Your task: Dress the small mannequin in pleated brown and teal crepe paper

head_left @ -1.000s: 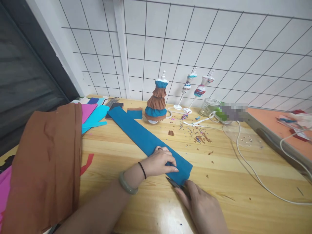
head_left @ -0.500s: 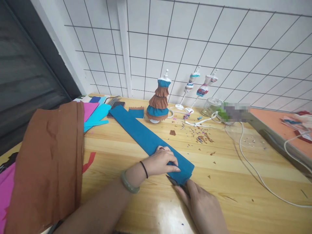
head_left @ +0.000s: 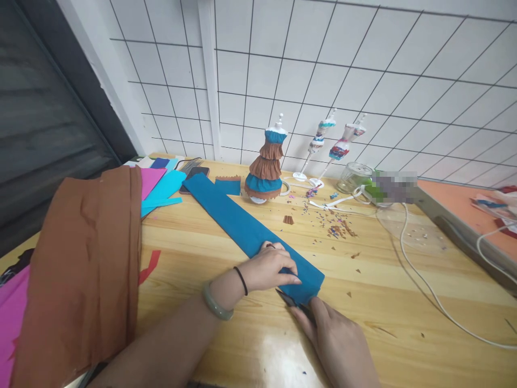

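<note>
A long folded strip of blue crepe paper (head_left: 226, 215) lies slantwise across the wooden table. My left hand (head_left: 272, 267) is on its near part, with fingers curled and thumb pinching the paper's edge. My right hand (head_left: 335, 334) grips dark scissors (head_left: 286, 297) at the strip's near end. Their blade tips point left, below my left thumb, at the paper's lower edge. The handles are mostly hidden by my right fingers. Beyond the strip stands a small dress form (head_left: 264, 167) in ruffled blue and brown paper.
Brown paper sheets (head_left: 81, 269) cover the left side, beside cyan paper (head_left: 163, 191) and a red scrap (head_left: 150, 267). A phone (head_left: 196, 179) lies under the strip's far end. Two other dress forms (head_left: 339, 145), a glass jar (head_left: 354, 177), paper scraps (head_left: 339, 229) and a white cable (head_left: 420, 280) are right.
The whole view has shifted slightly, so things sit a little further right. Both hands, the scissors and the blue paper keep nearly the same positions relative to each other.
</note>
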`<state>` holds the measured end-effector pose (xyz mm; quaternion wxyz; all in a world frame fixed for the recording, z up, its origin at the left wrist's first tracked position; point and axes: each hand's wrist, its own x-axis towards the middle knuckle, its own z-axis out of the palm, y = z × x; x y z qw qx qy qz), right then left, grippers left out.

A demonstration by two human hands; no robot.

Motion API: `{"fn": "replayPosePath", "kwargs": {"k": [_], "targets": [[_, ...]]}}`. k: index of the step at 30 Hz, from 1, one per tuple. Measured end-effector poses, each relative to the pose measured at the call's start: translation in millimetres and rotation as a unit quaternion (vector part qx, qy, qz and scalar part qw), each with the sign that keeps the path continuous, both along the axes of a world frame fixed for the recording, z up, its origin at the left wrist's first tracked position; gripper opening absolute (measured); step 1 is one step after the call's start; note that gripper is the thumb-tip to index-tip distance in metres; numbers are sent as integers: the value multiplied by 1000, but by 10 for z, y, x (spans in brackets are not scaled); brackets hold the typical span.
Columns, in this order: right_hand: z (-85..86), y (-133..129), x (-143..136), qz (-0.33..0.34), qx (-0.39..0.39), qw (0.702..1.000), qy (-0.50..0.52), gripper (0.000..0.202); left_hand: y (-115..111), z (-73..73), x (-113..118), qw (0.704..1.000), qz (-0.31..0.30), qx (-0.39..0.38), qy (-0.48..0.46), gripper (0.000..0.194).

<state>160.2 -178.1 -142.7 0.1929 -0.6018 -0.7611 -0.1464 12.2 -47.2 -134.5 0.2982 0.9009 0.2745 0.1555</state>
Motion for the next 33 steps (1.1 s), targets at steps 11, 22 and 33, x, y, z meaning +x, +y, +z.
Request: {"fn": "replayPosePath", "kwargs": {"k": [11, 22, 33], "targets": [[-13, -17, 27, 2, -19, 1000, -3, 45, 2, -11, 0, 1000, -4, 0, -6, 27], [-22, -26, 49, 0, -14, 1000, -12, 46, 4, 10, -3, 1000, -2, -4, -8, 23], [-45, 18, 23, 1, -24, 1000, -5, 45, 11, -27, 8, 1000, 1, -2, -12, 24]]}}
